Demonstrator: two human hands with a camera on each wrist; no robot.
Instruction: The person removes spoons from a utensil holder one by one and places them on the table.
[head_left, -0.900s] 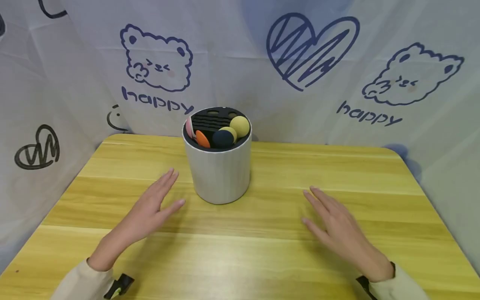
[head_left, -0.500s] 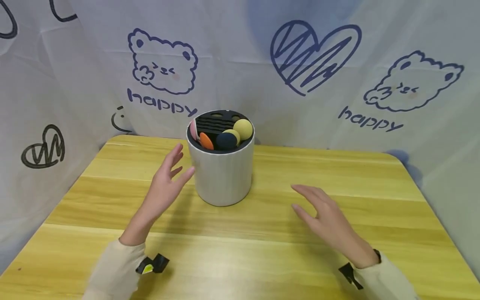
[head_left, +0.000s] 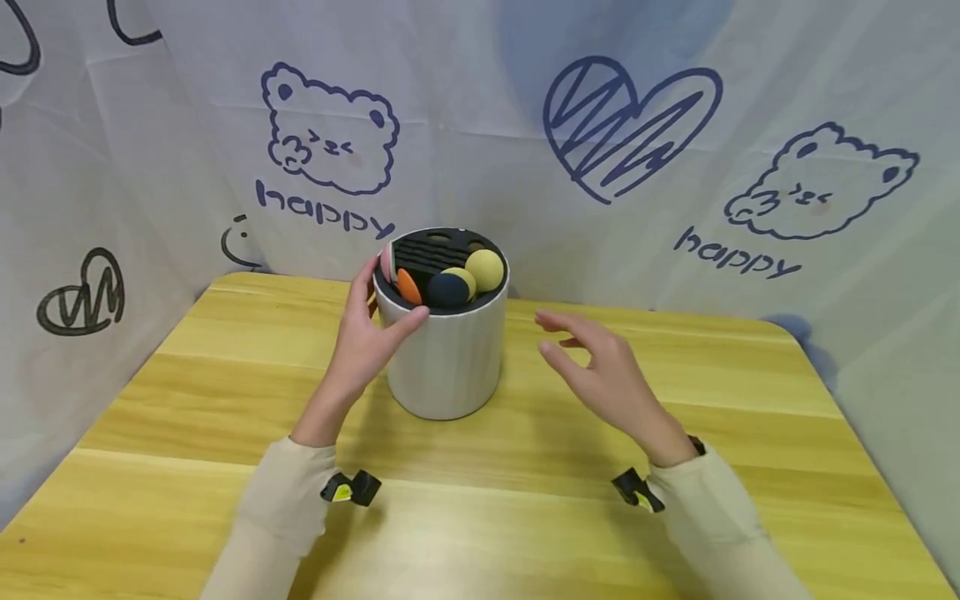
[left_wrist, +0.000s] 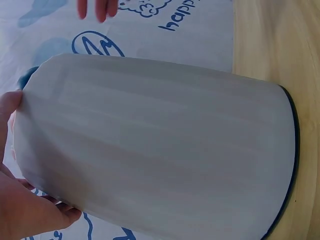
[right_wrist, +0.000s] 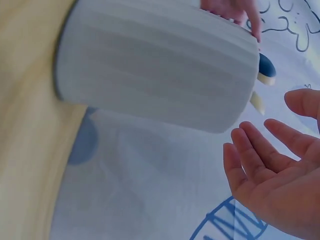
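A white cylindrical holder (head_left: 446,367) stands upright on the wooden table, with a black slotted insert (head_left: 427,254) in its top. Rounded ends poke out of it: a yellow one (head_left: 485,270), a navy-and-yellow one (head_left: 447,290), an orange one (head_left: 408,286) and a pink one (head_left: 387,260). My left hand (head_left: 356,342) grips the holder's upper left side, thumb at the front rim and fingers round the far side. To the right, apart from the holder, my right hand (head_left: 603,375) hangs in the air with loosely bent fingers, holding nothing.
The light wooden table (head_left: 480,517) has rounded far corners. Behind it and along its sides hangs a white cloth (head_left: 480,167) with bear, heart and "happy" drawings. The holder stands near the table's far edge.
My left hand has moved forward and right from beside the holder onto its rim. My right hand has come forward and left, closer to the holder. The holder stays in place.
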